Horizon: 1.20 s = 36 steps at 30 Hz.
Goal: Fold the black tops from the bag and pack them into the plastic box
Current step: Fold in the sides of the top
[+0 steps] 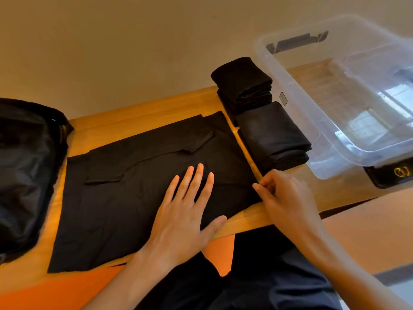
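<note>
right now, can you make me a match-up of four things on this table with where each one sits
Things:
1 bag
2 spread top
3 folded tops
4 plastic box

Places:
a stacked beside the plastic box
b left end of the table
c right end of the table
d under the flat left hand

Pairs: 1-b, 2-d, 3-a, 4-c
</note>
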Each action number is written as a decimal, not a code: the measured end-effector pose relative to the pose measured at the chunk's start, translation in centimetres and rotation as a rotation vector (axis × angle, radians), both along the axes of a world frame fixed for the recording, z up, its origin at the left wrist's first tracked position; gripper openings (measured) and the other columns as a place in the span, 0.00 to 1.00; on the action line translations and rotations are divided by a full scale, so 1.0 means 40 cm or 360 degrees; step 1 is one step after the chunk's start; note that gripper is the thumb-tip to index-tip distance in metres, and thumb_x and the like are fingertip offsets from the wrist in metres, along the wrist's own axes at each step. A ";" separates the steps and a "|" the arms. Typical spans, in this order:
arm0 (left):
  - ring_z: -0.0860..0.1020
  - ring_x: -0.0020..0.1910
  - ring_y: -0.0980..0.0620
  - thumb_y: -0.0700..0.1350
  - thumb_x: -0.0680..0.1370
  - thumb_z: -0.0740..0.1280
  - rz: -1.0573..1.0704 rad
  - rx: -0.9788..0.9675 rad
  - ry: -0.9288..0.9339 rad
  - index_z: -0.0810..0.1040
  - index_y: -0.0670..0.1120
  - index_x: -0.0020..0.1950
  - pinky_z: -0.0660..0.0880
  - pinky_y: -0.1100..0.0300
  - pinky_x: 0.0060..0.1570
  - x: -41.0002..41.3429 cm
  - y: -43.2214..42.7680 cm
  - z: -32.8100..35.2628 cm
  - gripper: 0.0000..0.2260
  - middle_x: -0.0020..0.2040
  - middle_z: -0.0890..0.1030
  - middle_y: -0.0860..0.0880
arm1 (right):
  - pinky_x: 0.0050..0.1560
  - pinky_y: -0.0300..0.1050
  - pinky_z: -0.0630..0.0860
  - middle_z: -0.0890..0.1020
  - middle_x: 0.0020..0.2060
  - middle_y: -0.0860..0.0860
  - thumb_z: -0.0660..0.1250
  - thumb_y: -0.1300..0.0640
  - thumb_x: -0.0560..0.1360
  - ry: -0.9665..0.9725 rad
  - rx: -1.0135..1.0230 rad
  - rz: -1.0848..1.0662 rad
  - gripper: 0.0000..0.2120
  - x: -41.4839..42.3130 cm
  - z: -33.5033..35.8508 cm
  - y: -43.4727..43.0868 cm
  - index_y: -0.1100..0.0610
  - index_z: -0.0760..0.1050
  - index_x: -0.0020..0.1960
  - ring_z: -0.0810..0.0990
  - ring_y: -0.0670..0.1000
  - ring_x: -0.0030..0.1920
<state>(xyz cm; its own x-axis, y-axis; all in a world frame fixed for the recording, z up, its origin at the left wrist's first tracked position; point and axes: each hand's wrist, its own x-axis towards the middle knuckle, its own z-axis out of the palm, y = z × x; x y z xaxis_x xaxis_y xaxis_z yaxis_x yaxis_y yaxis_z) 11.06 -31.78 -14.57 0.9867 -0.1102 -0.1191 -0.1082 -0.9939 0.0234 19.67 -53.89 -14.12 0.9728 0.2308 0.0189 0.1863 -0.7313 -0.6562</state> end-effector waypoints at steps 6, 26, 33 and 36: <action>0.36 0.82 0.51 0.72 0.81 0.41 0.0016 -0.0008 0.0017 0.41 0.50 0.84 0.48 0.44 0.81 -0.006 0.001 0.005 0.39 0.84 0.39 0.49 | 0.35 0.44 0.70 0.73 0.32 0.45 0.69 0.52 0.79 0.0062 0.0107 0.0020 0.07 -0.011 0.011 -0.008 0.51 0.73 0.45 0.74 0.45 0.34; 0.40 0.83 0.50 0.70 0.82 0.41 0.0533 -0.0060 -0.0173 0.48 0.54 0.84 0.49 0.42 0.81 -0.160 0.222 0.037 0.34 0.85 0.43 0.50 | 0.69 0.53 0.72 0.72 0.73 0.57 0.57 0.41 0.84 -0.0781 -0.0452 0.0633 0.27 -0.058 -0.016 0.062 0.58 0.71 0.75 0.69 0.57 0.75; 0.46 0.83 0.50 0.70 0.81 0.47 0.0658 0.0068 0.0002 0.50 0.51 0.85 0.45 0.51 0.80 -0.328 0.358 -0.002 0.37 0.85 0.47 0.49 | 0.78 0.54 0.55 0.54 0.82 0.56 0.41 0.32 0.83 -0.0533 -0.0883 0.0748 0.39 -0.039 -0.058 0.019 0.59 0.52 0.82 0.52 0.53 0.82; 0.48 0.83 0.48 0.75 0.77 0.52 0.0569 0.0091 0.0034 0.50 0.51 0.85 0.46 0.51 0.79 -0.358 0.375 -0.002 0.43 0.85 0.48 0.47 | 0.77 0.55 0.56 0.55 0.82 0.57 0.44 0.29 0.82 -0.0573 -0.0878 0.0768 0.42 -0.035 -0.055 0.009 0.61 0.52 0.82 0.53 0.54 0.82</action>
<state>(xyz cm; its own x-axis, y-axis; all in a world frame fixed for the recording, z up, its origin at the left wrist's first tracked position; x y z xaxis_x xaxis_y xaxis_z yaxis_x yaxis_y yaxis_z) -3.27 -16.77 -14.65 0.9590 0.2486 -0.1362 0.2461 -0.9686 -0.0347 18.27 -53.53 -16.33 0.7200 0.6901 0.0728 0.6939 -0.7171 -0.0651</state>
